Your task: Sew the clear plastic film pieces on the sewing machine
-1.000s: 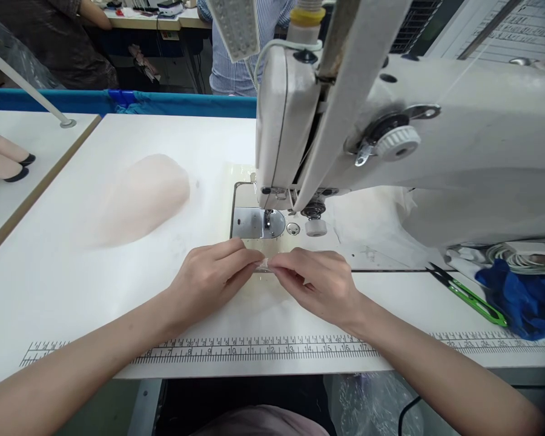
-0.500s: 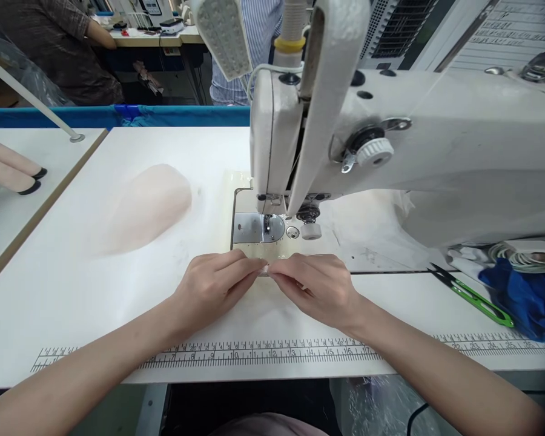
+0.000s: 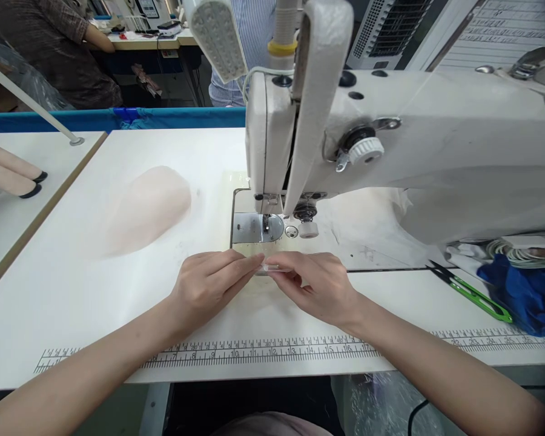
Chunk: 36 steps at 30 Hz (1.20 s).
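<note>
Left hand (image 3: 211, 281), bare: drawn to a close pinch, apparently gripping the left end of the strip listed below. Right hand (image 3: 320, 281), bare: likewise pinched, holding the other end; the two stand nearly tip to tip.

Principal item: one small, clear, narrow strip, plastic by its look (image 3: 272, 269), held between the hands, on the near side of the bright steel needle plate (image 3: 249, 227) and apart from it. Whether it touches the smooth white counter (image 3: 95, 290) beneath, I cannot tell from here.

Behind: one large white sewing machine (image 3: 390, 145), its body reaching off to the right.

Right side: one pair of green-handled, black-bladed thread snips (image 3: 476, 297), no hand on it, beside one crumpled royal-blue cloth (image 3: 518, 297).

Front edge: one black printed ruler scale (image 3: 236, 353), passing below both hands.

Step in hand, by my judgement: fine two-handed handling of the strip, clear of the needle plate. Next move, likewise judged: calls for a light, level pinch from both sides, since so slight a piece could slip or twist.
</note>
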{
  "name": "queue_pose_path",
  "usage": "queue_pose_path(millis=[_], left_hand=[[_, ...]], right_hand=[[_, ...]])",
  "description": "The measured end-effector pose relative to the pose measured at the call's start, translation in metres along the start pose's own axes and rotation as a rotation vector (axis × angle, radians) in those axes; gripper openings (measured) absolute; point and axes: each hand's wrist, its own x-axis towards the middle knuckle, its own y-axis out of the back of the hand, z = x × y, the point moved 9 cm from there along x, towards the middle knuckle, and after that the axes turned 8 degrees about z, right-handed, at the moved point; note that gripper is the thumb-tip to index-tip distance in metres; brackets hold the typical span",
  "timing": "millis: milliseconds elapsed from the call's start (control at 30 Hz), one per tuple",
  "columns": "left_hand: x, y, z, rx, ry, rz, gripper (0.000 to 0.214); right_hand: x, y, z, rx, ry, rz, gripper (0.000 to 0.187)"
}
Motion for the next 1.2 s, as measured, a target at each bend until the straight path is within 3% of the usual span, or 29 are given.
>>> queue_pose_path(millis=[233,433,633,733,833,900,967,1067,1133,1200], left_hand=[[0.002,0.003,0.001,-0.003,-0.005,0.026,0.009],[0.002,0.002,0.002,0.041,-0.028,0.010,0.002],[-0.002,-0.003,-0.002,0.022,0.036,-0.050,0.004],[0.001,-0.006,-0.004,-0.178,0.186,-0.175,0.008],[-0.009,-0.026,-0.002,-0.583,0.487,-0.476,0.009],[-0.020,-0.038,0.000,-0.683,0.614,-0.622,0.012],[-0.023,-0.043,-0.010,-0.498,0.601,-0.592,0.017],[-0.020,-0.043,-0.026,-0.077,0.436,-0.413,0.014],[-0.020,-0.045,-0.028,0.063,0.346,-0.352,0.004],[-0.020,-0.046,-0.027,0.123,0.271,-0.319,0.016]], right_hand=[[-0.001,-0.004,-0.004,-0.041,0.048,-0.057,0.009],[-0.002,-0.003,-0.002,-0.028,0.036,-0.025,0.010],[0.000,0.003,-0.007,-0.032,0.067,-0.020,0.009],[0.007,0.006,-0.005,0.128,-0.120,-0.195,0.012],[0.002,-0.004,0.000,0.392,-0.484,-0.524,0.011],[-0.003,-0.011,0.002,0.438,-0.615,-0.675,0.012],[-0.003,-0.017,0.013,0.320,-0.614,-0.676,0.013],[-0.001,-0.025,0.037,0.061,-0.538,-0.518,0.014],[-0.005,-0.032,0.049,-0.028,-0.527,-0.458,0.015],[-0.008,-0.037,0.056,-0.073,-0.521,-0.423,0.014]])
